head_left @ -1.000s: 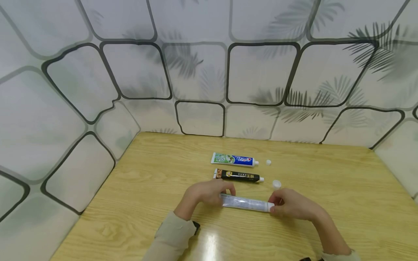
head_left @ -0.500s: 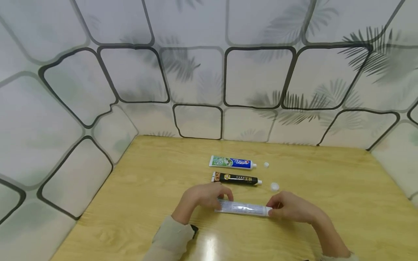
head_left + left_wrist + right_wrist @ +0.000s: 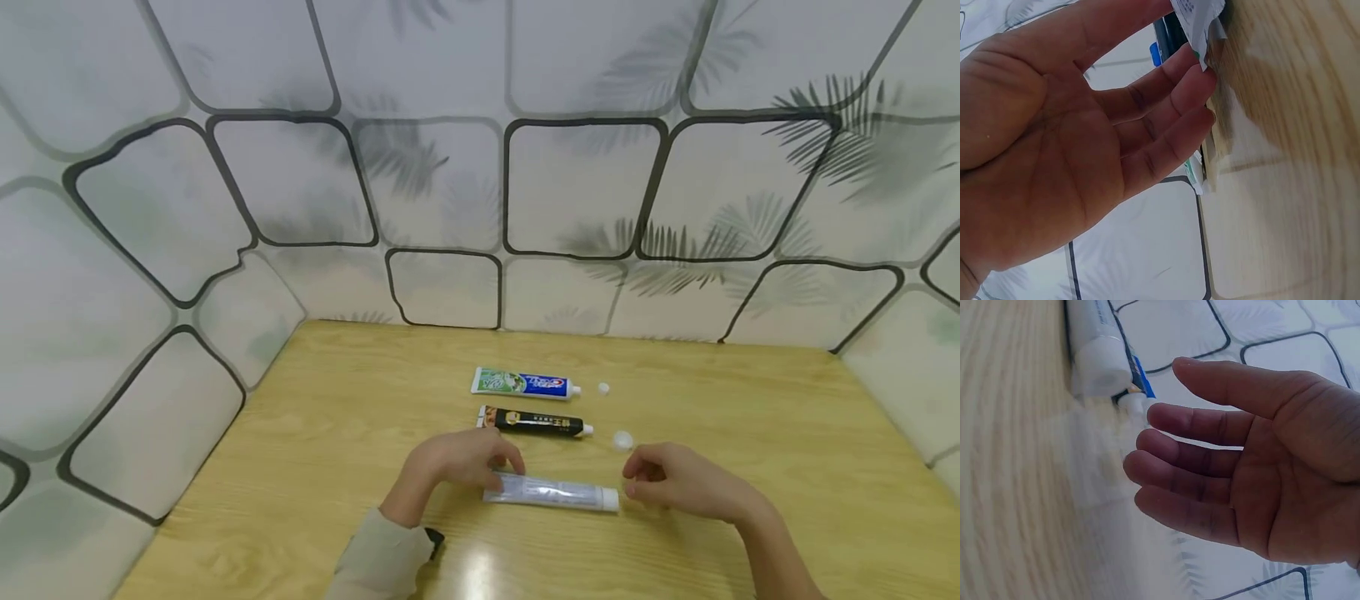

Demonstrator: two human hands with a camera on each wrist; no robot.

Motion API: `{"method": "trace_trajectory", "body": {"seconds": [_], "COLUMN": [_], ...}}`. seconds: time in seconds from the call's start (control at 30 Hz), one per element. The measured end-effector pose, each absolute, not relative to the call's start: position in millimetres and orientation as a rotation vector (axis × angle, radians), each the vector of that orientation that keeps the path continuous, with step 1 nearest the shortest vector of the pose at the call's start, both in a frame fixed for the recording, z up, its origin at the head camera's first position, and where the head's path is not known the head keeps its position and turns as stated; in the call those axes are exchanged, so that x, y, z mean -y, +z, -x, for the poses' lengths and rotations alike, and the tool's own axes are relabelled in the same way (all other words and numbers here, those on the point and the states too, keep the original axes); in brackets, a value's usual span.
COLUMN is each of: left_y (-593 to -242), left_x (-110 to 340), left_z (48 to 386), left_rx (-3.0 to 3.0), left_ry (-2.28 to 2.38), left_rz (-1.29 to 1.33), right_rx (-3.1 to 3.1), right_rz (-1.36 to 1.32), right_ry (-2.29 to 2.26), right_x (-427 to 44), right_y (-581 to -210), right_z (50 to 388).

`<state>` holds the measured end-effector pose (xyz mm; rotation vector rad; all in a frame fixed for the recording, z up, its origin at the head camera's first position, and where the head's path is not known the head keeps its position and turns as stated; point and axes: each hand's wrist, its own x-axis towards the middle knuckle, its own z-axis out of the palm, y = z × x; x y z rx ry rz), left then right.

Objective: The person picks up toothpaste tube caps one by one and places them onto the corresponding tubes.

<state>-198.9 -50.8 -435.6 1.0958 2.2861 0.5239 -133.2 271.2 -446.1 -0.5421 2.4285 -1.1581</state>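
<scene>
A silvery-white toothpaste tube (image 3: 555,493) lies on the table with its white cap (image 3: 611,499) on, pointing right. My left hand (image 3: 461,460) pinches the tube's flat crimped end; in the left wrist view that crimp (image 3: 1200,25) is at the fingertips. Just right of the cap, my right hand (image 3: 686,482) is apart from the tube, its fingers relaxed with nothing between them. The right wrist view shows the capped end (image 3: 1100,362) beyond the fingertips. Behind lies a black toothpaste tube (image 3: 536,422), and farther back a green and blue one (image 3: 525,383); both have bare nozzles.
A larger white cap (image 3: 622,440) lies right of the black tube, and a smaller white cap (image 3: 603,388) right of the green and blue one. The wooden table (image 3: 360,383) meets a patterned wall covering (image 3: 450,192) at the back and sides.
My right hand has let go of the capped end and drawn slightly to the right. The left hand stays at the crimp. The whole scene has shifted a little down and left in view.
</scene>
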Motion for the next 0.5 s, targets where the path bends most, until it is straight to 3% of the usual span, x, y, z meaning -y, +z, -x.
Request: {"method": "trace_trajectory", "body": {"seconds": [0.5], "left_y": [-434], "left_x": [59], "left_z": [212], "left_rx": [-2.391], "left_ry": [0.757], "left_rz": [-1.052], "right_rx": [-2.593], "right_rz": [0.164], "right_ry": [-1.315], "right_x": [-286], "right_y": [-445], "right_z": [135]}}
